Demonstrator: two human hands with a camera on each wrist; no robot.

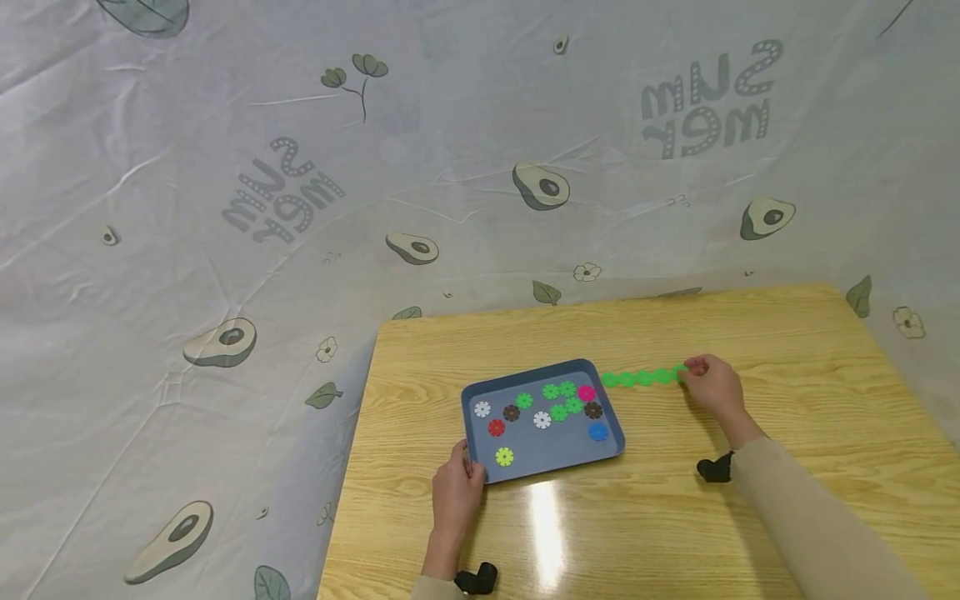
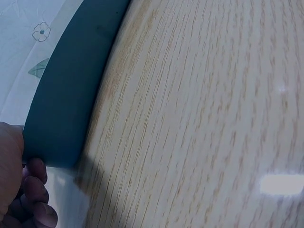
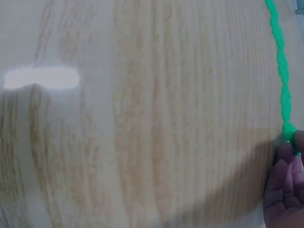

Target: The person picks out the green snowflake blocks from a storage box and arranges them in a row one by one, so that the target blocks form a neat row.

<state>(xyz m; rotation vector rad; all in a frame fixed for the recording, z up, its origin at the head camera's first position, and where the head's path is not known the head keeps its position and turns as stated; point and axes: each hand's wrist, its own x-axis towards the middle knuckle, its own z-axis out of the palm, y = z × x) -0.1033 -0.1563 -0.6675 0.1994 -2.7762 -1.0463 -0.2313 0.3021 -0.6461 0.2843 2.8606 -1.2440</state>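
A grey-blue tray (image 1: 540, 468) lies on the wooden table, holding several notched plastic discs. My left hand (image 1: 458, 492) grips its near left corner, thumb on one side of the wall and fingers curled at the other; the left wrist view shows the tray's side (image 2: 66, 95) close up. To the right of the tray, green notched discs joined in a row form a chain (image 1: 643, 378). My right hand (image 1: 715, 385) pinches the chain's right end between thumb and fingers. In the right wrist view, the green chain (image 3: 283, 80) runs up from the fingertips.
In the tray are several green discs (image 1: 558, 412), a yellow disc (image 1: 505, 457), a blue disc (image 1: 597, 431), a red disc (image 1: 496, 427) and others in white, brown and pink. A printed cloth (image 1: 480, 250) hangs behind the table (image 1: 637, 517).
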